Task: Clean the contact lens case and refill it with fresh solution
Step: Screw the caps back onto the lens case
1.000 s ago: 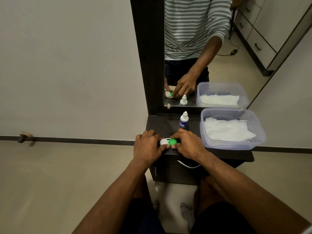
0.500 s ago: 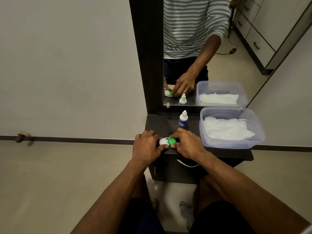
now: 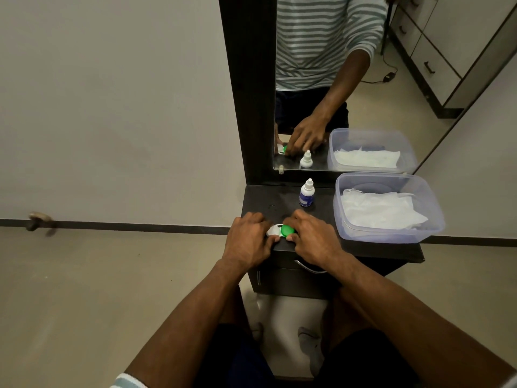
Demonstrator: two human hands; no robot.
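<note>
Plastic case [image 3: 279,231]: we see it at the front edge of the dark surface [image 3: 268,200], one white cap [image 3: 272,231] and one green cap [image 3: 286,230] side by side, both still on.
Left hand [image 3: 247,242]: our grip is narrow, fingertips pinching the white-cap end.
Right hand [image 3: 312,239]: our grip is narrow, fingertips closed on the green-cap end.
Handling: we judge the case light, stiff and smooth; it may skid or spin under a twist.
Hold point: we advise pinning the body flat with one hand and taking a cap by its rim with the other.
Bottle [image 3: 307,193]: upright behind the case, capped, apart from both hands.
Tub [image 3: 430,219]: clear, at right, holding white tissues [image 3: 380,211].
Stage: we judge this the opening step.
</note>
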